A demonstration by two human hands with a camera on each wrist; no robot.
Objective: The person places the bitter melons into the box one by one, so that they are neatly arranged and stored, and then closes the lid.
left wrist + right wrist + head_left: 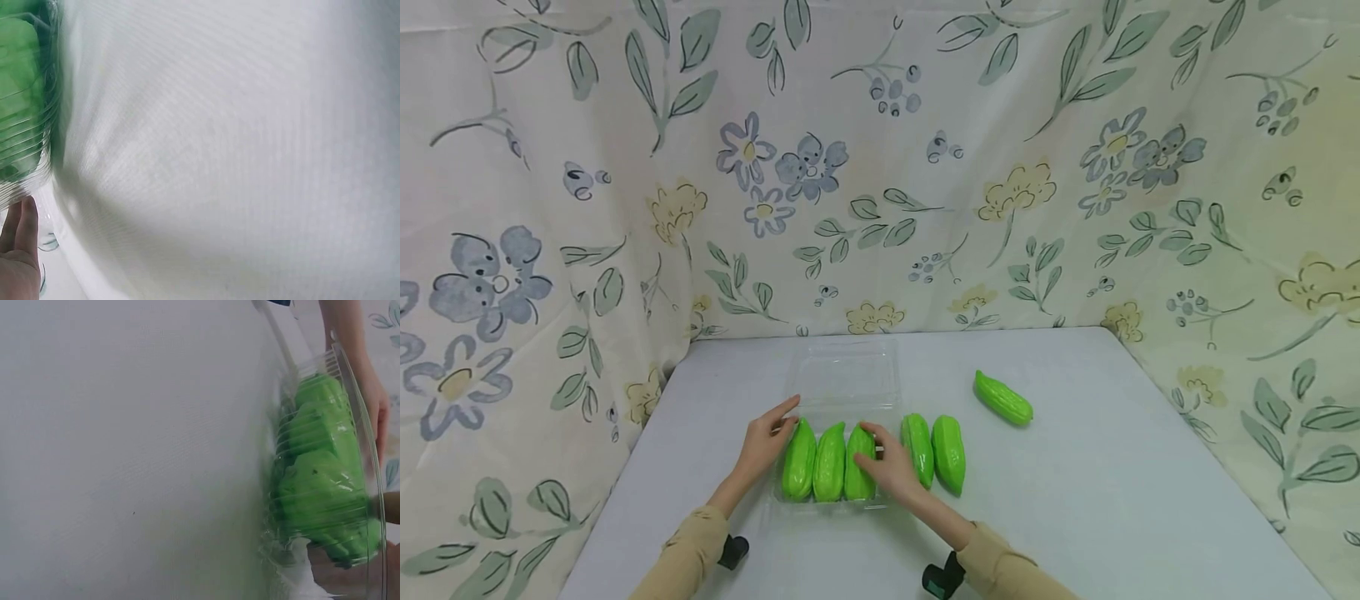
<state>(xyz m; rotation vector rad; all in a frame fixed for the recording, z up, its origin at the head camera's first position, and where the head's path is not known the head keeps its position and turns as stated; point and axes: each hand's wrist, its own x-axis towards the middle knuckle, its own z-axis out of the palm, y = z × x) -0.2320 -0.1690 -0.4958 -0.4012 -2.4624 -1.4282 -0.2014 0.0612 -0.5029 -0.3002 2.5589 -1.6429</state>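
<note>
A clear plastic clamshell box (778,500) lies with its lid (846,375) folded back. Inside it, three bright green bitter melons stand side by side: a left one (798,467), a middle one (830,467) and a right one (854,479). My left hand (763,442) touches the box's back left corner; its extended fingers (26,228) meet the ribbed plastic in the left wrist view. My right hand (891,467) holds the right melon, thumb over its middle and fingers at its far end. Ribbed box wall covers the melons (319,481) in the right wrist view.
Two more bitter melons, one (917,450) close to my right hand and another (950,454) beside it, lie right of the box. A further bitter melon (1003,400) lies farther back on the white table (1112,483). Floral curtain (880,167) hangs behind the table.
</note>
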